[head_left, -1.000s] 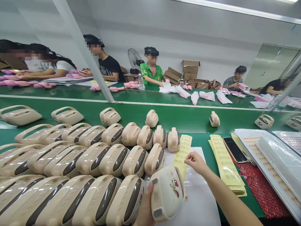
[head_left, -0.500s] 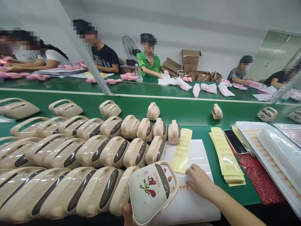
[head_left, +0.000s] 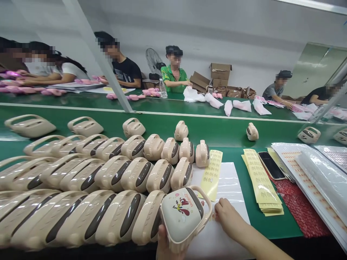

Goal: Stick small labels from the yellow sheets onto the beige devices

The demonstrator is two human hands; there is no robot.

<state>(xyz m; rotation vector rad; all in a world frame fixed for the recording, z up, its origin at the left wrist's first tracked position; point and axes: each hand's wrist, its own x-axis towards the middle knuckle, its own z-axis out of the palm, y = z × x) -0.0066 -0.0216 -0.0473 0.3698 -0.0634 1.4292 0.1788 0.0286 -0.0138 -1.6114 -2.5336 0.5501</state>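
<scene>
My left hand (head_left: 165,242) grips a beige plastic case (head_left: 183,216) with a handle and a cartoon fox sticker on its side, held low at the front of the bench. My right hand (head_left: 228,218) rests with its fingertips on a glossy white sheet (head_left: 230,187), just right of the case; whether it pinches a small sticker I cannot tell. A yellow label strip (head_left: 213,173) lies on that sheet beyond my fingers. Rows of identical beige cases (head_left: 114,180) fill the bench to the left.
A stack of yellow label sheets (head_left: 261,187), a phone (head_left: 270,165) and red and clear sticker sheets (head_left: 311,180) lie at right. Single cases (head_left: 252,131) ride the green conveyor behind. Several people work at the far bench with pink parts and white bags.
My right hand came back from the yellow strip down onto the white sheet, then closer to the case. My left hand turned the case so its sticker side faces up.
</scene>
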